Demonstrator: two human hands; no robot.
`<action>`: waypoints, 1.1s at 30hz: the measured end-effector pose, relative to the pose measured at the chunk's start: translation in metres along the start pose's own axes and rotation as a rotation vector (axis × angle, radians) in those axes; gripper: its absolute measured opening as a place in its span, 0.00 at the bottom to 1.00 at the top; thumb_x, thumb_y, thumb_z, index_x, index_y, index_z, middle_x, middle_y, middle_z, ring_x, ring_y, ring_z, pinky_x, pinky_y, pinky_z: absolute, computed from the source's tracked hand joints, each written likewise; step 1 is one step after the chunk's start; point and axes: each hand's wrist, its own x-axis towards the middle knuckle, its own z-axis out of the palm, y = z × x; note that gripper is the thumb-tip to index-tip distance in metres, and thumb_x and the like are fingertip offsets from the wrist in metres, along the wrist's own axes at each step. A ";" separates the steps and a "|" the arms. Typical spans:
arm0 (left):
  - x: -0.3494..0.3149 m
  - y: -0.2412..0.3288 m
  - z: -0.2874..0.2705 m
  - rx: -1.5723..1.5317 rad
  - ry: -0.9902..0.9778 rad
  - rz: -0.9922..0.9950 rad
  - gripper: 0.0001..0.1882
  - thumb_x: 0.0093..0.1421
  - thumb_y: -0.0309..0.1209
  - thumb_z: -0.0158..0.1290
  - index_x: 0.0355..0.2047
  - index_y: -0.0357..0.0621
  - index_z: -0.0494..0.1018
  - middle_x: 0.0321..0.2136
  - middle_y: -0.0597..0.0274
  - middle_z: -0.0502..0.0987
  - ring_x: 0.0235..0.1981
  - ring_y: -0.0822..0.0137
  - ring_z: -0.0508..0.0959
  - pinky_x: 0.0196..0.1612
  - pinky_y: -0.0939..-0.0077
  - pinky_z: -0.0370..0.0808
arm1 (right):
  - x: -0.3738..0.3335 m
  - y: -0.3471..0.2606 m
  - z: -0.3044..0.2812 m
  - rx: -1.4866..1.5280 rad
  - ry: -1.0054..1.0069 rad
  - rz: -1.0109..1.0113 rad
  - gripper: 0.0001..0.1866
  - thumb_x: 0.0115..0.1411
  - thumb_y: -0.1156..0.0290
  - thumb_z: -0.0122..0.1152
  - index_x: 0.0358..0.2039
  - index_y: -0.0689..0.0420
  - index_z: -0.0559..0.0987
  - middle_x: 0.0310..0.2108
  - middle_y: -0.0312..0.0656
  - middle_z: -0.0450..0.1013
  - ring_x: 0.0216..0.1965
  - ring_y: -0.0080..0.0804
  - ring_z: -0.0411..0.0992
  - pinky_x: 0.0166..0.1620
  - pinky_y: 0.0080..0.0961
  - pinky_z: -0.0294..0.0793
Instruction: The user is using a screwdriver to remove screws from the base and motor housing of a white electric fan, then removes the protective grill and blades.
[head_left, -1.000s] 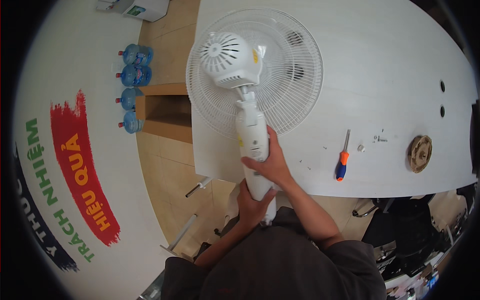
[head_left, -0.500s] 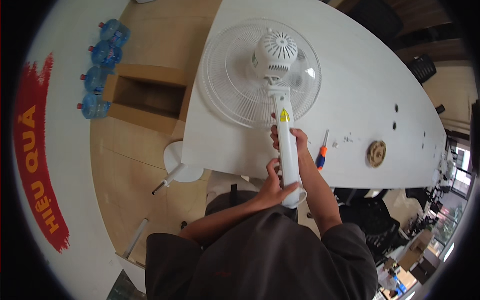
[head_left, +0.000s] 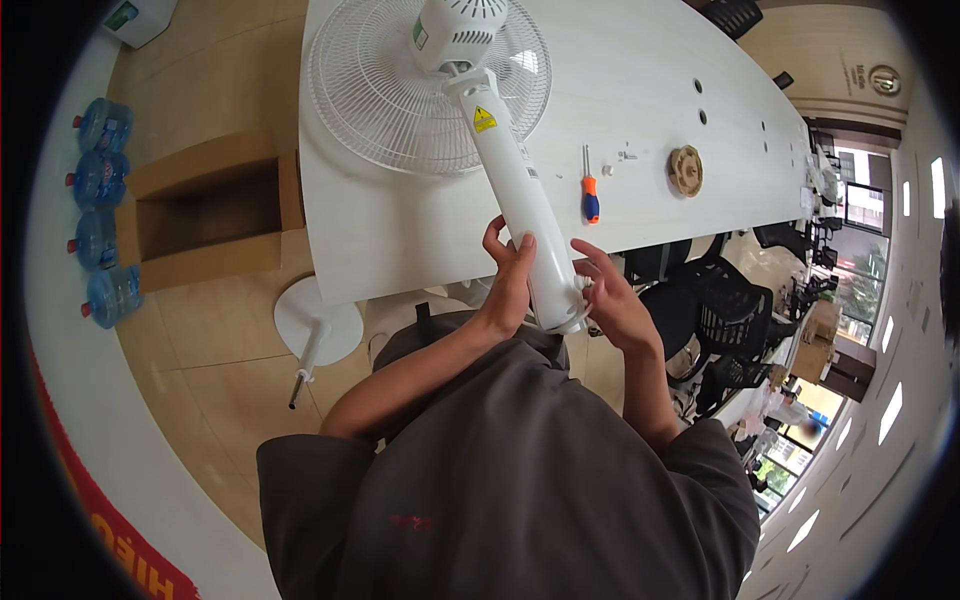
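Observation:
A white pedestal fan lies face down on the white table point(head_left: 400, 240), its round grille point(head_left: 400, 100) flat on the top and its motor housing point(head_left: 462, 28) above it. The white fan column point(head_left: 515, 190) slants off the table edge toward me. My left hand point(head_left: 508, 280) grips the column near its lower end. My right hand point(head_left: 612, 300) touches the column's bottom end from the right, fingers curled around a small part there that I cannot make out.
An orange-handled screwdriver point(head_left: 590, 190), small screws point(head_left: 627, 154) and a round tan disc point(head_left: 686, 170) lie on the table right of the fan. An open cardboard box point(head_left: 200, 215), a white round base point(head_left: 318, 325) and several blue water jugs point(head_left: 100, 200) sit on the floor at left. Black office chairs point(head_left: 720, 310) stand at right.
The view has swung, so the fan sits higher in the picture. My right hand has slid from the column's middle down to its bottom end; my left hand keeps its grip.

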 end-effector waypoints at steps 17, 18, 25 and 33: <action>-0.017 0.028 -0.006 -0.205 -0.187 0.024 0.41 0.68 0.61 0.24 0.55 0.31 0.64 0.34 0.46 0.76 0.34 0.57 0.79 0.38 0.64 0.79 | -0.016 0.039 0.052 -0.384 0.222 -0.892 0.28 0.49 0.84 0.70 0.53 0.62 0.74 0.47 0.46 0.68 0.37 0.30 0.76 0.42 0.24 0.81; -0.018 0.023 -0.010 -0.187 -0.205 0.051 0.41 0.68 0.60 0.25 0.57 0.31 0.62 0.36 0.45 0.75 0.34 0.57 0.78 0.37 0.65 0.79 | -0.017 0.041 0.054 -0.357 0.220 -0.879 0.27 0.49 0.83 0.70 0.52 0.61 0.75 0.48 0.47 0.68 0.36 0.31 0.76 0.42 0.25 0.81; -0.020 0.001 -0.027 -0.188 -0.197 0.103 0.43 0.67 0.61 0.26 0.59 0.30 0.59 0.37 0.45 0.74 0.34 0.57 0.77 0.35 0.65 0.79 | -0.009 0.072 0.048 -0.302 0.162 -0.869 0.26 0.49 0.83 0.70 0.50 0.61 0.76 0.49 0.47 0.68 0.37 0.31 0.77 0.42 0.25 0.81; -0.010 -0.035 -0.054 -0.153 -0.103 0.201 0.36 0.69 0.58 0.29 0.66 0.44 0.53 0.60 0.42 0.63 0.41 0.52 0.77 0.40 0.57 0.80 | 0.018 0.118 0.041 -0.183 0.144 -0.711 0.30 0.45 0.78 0.76 0.48 0.61 0.69 0.50 0.46 0.65 0.41 0.35 0.75 0.45 0.29 0.80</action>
